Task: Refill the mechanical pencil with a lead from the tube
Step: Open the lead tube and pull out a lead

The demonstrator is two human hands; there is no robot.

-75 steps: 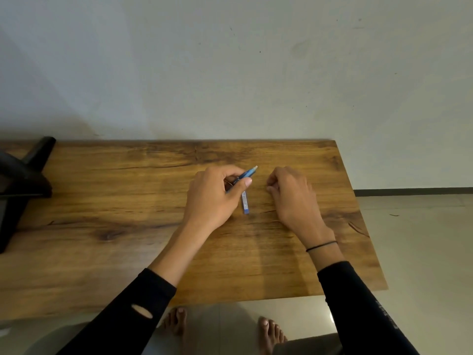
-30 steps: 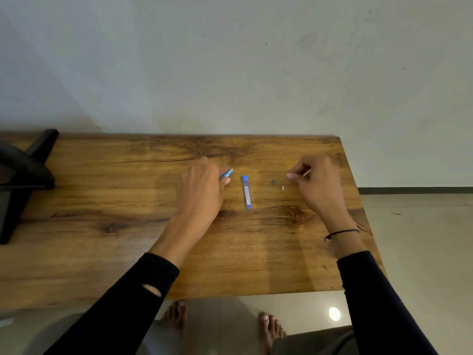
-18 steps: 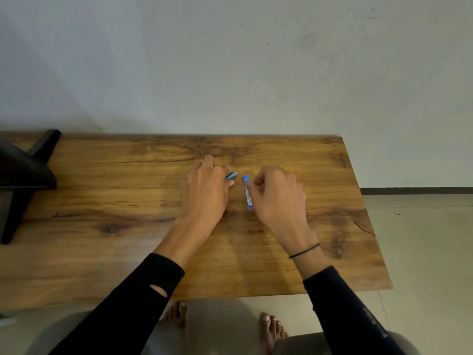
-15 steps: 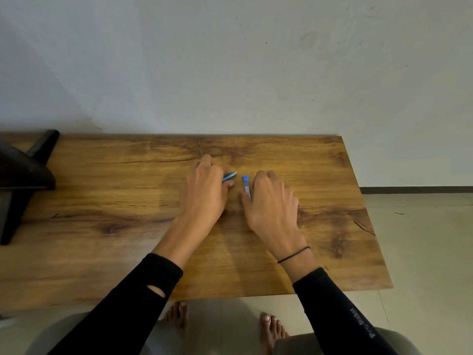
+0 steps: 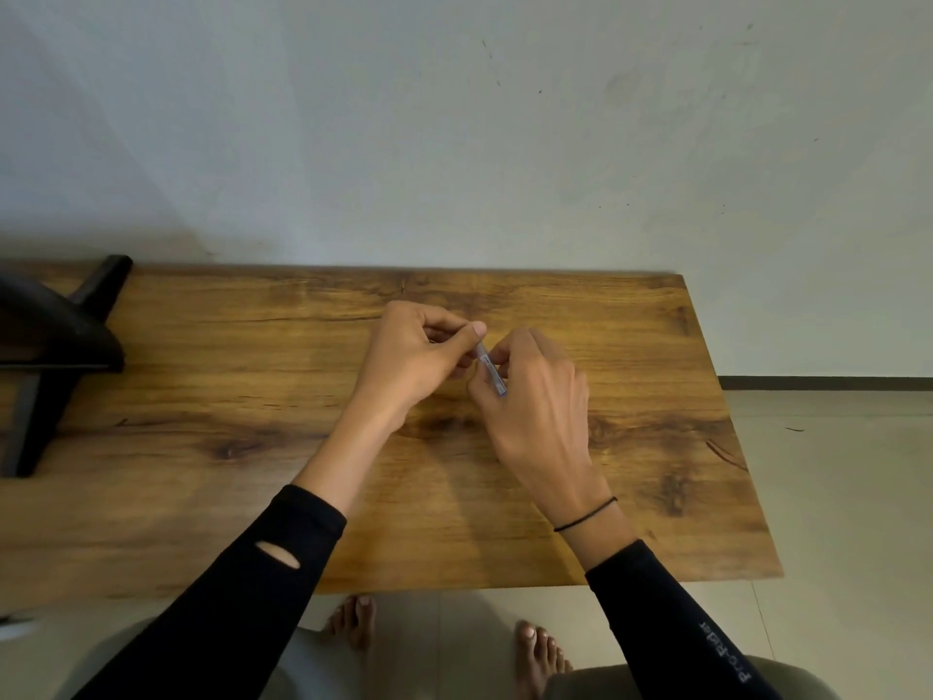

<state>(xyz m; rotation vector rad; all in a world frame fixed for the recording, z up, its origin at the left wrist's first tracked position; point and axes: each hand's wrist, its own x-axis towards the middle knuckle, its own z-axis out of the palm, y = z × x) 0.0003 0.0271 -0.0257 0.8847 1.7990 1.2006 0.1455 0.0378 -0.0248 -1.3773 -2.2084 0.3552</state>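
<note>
The lead tube is a slim clear tube with a white label and a blue lower end. It is lifted off the wooden table, slanting down to the right between my hands. My right hand grips its lower half. My left hand pinches its upper end between thumb and forefinger. The blue mechanical pencil is not visible; it does not lie on the bare table, and my curled left fingers could hide it.
A black stand sits on the table's left end. The table's right edge drops to a tiled floor. A pale wall runs behind. My bare feet show below the front edge.
My right hand left two small parts at the right, came back and picked the tube up from the table. My left hand closed in on the tube's top end; the pencil tip no longer shows.
</note>
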